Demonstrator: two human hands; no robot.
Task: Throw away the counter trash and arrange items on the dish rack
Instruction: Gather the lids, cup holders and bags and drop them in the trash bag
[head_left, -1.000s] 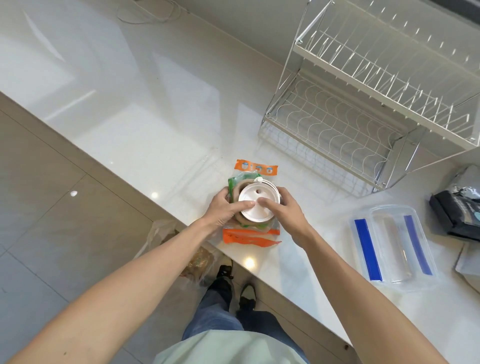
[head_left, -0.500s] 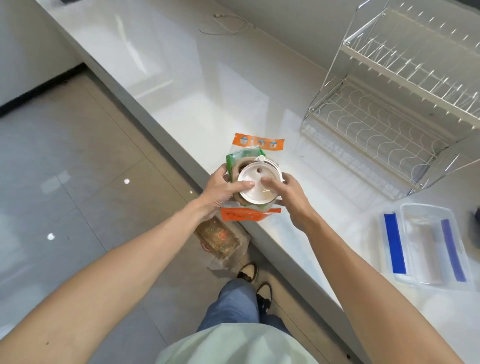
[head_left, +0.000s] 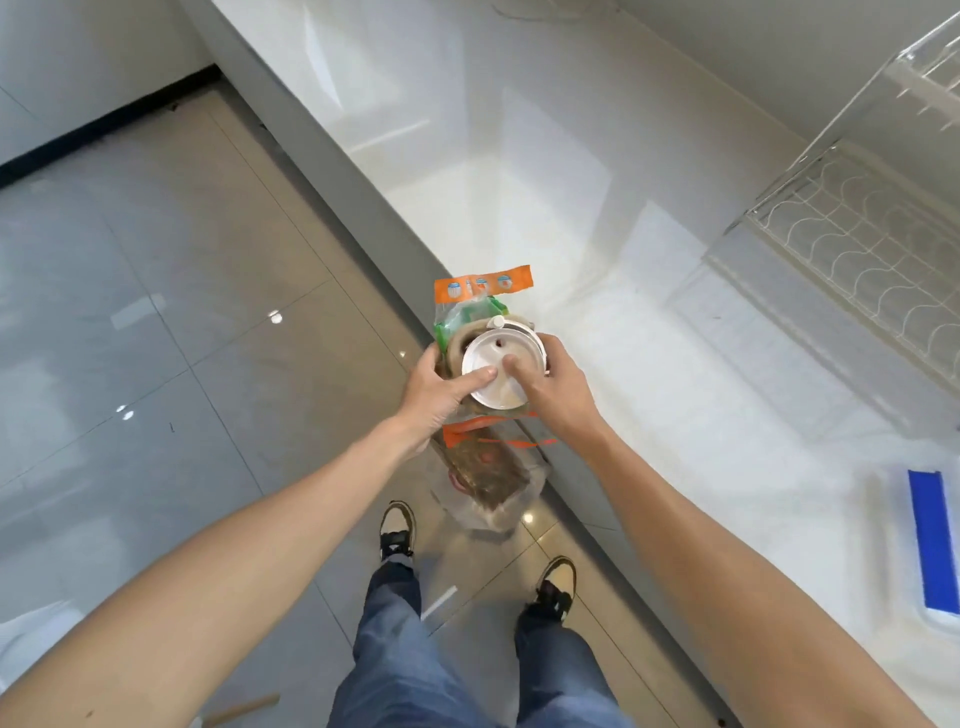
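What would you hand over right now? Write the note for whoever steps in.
Left hand: shut on the trash bundle, thumb on the white cup lid.
Right hand: shut on the same bundle, fingertip on the lid.
The bundle, lid over an orange-and-clear plastic wrapper, hangs past the counter edge, above a clear trash bag on the floor.
Done: trash gathered off the counter.
Left: drop it in the bag; likely then load the clear container with blue clips onto the bare dish rack.

Glossy grey tile floor under me, from nine to six o'clock. White polished countertop runs twelve to four, catching pale reflections. Dark baseboard at ten o'clock.
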